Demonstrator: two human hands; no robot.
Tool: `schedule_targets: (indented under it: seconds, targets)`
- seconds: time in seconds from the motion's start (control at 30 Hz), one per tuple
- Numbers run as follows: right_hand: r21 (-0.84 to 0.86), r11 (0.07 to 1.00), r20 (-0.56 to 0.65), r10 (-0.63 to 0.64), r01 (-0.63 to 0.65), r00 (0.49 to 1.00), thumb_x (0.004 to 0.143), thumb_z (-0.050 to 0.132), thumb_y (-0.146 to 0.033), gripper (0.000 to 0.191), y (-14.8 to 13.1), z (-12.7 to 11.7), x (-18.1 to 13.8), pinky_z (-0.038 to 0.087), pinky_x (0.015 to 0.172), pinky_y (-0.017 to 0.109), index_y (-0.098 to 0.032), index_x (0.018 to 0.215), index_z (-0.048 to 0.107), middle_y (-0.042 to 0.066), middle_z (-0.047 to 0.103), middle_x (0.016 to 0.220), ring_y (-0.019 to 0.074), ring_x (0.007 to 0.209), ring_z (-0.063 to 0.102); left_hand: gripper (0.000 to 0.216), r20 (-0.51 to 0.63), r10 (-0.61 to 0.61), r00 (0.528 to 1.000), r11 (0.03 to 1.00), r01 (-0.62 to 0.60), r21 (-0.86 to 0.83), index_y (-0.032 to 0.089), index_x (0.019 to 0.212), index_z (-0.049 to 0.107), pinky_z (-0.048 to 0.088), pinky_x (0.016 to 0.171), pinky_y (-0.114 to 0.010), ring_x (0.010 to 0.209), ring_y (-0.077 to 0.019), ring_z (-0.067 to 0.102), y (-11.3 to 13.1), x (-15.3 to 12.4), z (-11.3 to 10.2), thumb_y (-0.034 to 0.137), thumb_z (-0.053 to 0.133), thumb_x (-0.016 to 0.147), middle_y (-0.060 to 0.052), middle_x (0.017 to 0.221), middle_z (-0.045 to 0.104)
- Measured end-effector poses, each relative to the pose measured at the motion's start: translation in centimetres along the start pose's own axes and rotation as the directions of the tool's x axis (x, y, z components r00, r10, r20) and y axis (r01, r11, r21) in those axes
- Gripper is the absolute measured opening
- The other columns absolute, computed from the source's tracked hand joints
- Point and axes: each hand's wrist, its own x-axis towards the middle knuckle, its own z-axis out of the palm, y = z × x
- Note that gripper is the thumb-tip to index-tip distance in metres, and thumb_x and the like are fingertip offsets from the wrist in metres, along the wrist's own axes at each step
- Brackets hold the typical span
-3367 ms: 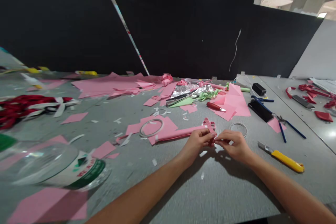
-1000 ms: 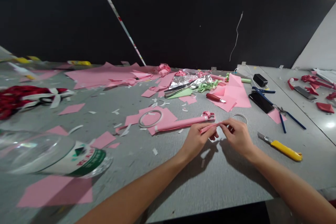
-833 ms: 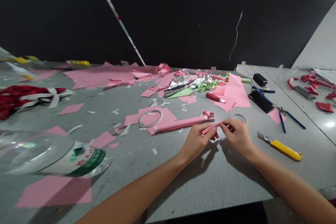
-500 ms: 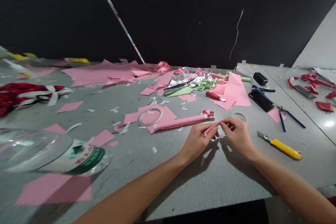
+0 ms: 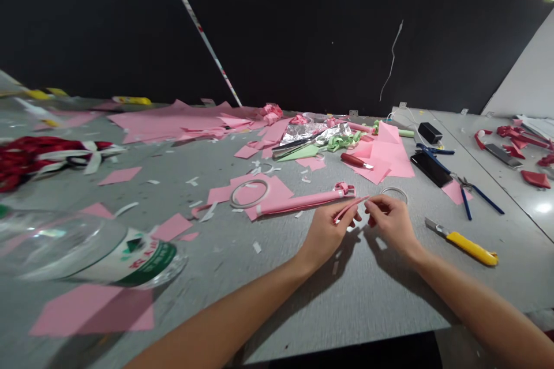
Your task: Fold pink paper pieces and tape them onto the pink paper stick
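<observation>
Between thumb and fingers, my left hand (image 5: 329, 229) pinches a narrow folded strip of pink paper (image 5: 350, 206). The strip slants up to the right, and my right hand (image 5: 389, 220) closes its fingertips at the far end. Both hands are just above the grey table, and some fingers hide one another. Behind my left hand lies a long rolled pink paper tube (image 5: 298, 202) with a curled loop at its right end. A tape ring (image 5: 250, 194) rests by the tube's left end. Another ring (image 5: 395, 190) is partly hidden behind my right hand.
A yellow utility knife (image 5: 471, 248) with its blade out lies to the right, near blue-handled pliers (image 5: 480, 196) and a black phone (image 5: 430, 168). A red-handled knife (image 5: 357, 161) lies farther back among paper. On the left is a large plastic bottle (image 5: 86, 248) on its side.
My right fingertips have shifted slightly right along the strip, showing more of it between the hands. The whole view has moved a little; the table items stay put.
</observation>
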Motion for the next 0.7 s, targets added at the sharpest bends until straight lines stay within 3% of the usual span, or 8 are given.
schedule_targets:
  seconds: [0.17, 0.33, 0.7]
  targets:
    - [0.251, 0.954, 0.079, 0.15, -0.166, 0.985, 0.081, 0.083, -0.048, 0.031, 0.5, 0.0, 0.6, 0.061, 0.057, 0.032, -0.017, 0.085, 0.08, 0.007, 0.076, 0.078, 0.0171, 0.06, 0.068, 0.032, 0.01, 0.111, 0.994, 0.983, -0.111, 0.146, 0.018, 0.103, 0.084, 0.057, 0.076, -0.032, 0.078, -0.0217, 0.075, -1.0, 0.1, 0.0, 0.035, 0.057, 0.103, -0.006, 0.089, 0.083]
    - [0.292, 0.938, 0.066, 0.175, -0.187, 0.982, 0.075, 0.088, -0.052, 0.036, 0.7, 0.0, 0.7, 0.064, 0.058, 0.033, -0.018, 0.083, 0.082, 0.006, 0.075, 0.073, 0.0179, 0.059, 0.069, 0.03, 0.072, 0.2, 0.977, 0.963, -0.21, 0.171, 0.02, 0.116, 0.084, 0.06, 0.086, -0.034, 0.088, -0.0248, 0.079, -1.6, 0.0, 0.1, 0.032, 0.059, 0.104, -0.009, 0.102, 0.086]
    - [0.3, 0.937, 0.067, 0.168, -0.18, 0.984, 0.077, 0.089, -0.052, 0.037, 1.2, 0.0, 0.7, 0.063, 0.057, 0.031, -0.016, 0.084, 0.082, 0.006, 0.074, 0.074, 0.0167, 0.059, 0.068, 0.034, 0.123, 0.121, 0.985, 0.981, -0.137, 0.134, 0.017, 0.098, 0.084, 0.054, 0.073, -0.028, 0.077, -0.0212, 0.073, -1.0, 0.0, 0.1, 0.035, 0.056, 0.105, -0.006, 0.086, 0.082]
